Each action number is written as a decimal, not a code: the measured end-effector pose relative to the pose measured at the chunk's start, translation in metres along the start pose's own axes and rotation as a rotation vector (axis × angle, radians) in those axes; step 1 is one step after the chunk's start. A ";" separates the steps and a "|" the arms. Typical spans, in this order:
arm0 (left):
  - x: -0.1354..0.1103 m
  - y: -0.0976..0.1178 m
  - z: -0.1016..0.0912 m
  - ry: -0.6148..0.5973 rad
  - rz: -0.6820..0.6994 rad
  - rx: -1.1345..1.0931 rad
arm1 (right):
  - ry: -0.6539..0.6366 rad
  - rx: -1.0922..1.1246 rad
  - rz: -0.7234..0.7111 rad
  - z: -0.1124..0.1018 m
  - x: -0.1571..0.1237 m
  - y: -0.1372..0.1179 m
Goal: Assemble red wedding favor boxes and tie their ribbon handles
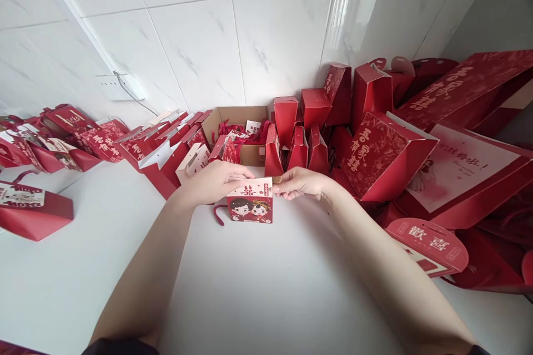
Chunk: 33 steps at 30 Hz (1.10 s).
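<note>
A small red and cream gift box [251,209] printed with two cartoon figures stands upright on the white table in front of me. My left hand [219,180] is closed on its upper left edge, with the fingers partly hidden behind the top. On the other side, my right hand [300,183] pinches the upper right corner between thumb and fingers. A dark red ribbon [218,215] curls out on the table at the box's left. The back of the box is out of sight.
Behind the gift box, an open cardboard carton [212,125] holds red ribbons and cards. Red boxes [285,122] stand beside it, and larger ones [383,161] pile up at right. More red bags [104,138] line the left. A tiled wall [191,44] closes the back.
</note>
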<state>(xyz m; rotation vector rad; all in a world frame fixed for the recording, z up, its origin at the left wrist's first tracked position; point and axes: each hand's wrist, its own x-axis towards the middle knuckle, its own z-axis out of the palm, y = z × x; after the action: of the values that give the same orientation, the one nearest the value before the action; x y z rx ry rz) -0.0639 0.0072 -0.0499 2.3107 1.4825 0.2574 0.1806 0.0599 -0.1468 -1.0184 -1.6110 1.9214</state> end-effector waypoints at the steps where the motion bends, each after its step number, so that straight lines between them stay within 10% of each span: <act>1: 0.000 -0.001 0.000 0.003 0.006 -0.005 | -0.007 0.041 0.003 0.000 0.000 0.000; 12: 0.001 -0.003 0.001 0.034 0.028 -0.005 | 0.089 0.264 0.040 0.006 0.002 -0.003; 20: 0.008 -0.009 0.011 0.052 0.040 -0.185 | 0.124 0.281 -0.186 0.012 -0.011 -0.019; 27: 0.021 -0.005 0.036 0.012 0.102 -0.494 | 0.126 -0.069 -0.429 0.027 -0.031 -0.036; 33: 0.025 0.000 0.050 0.032 0.197 -0.555 | 0.462 -0.698 -0.533 0.037 -0.036 -0.039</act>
<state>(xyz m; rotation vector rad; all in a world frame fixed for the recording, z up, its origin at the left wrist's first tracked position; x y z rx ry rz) -0.0357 0.0188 -0.0971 1.9939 1.0247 0.6694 0.1708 0.0189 -0.0976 -1.0264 -2.0223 0.7129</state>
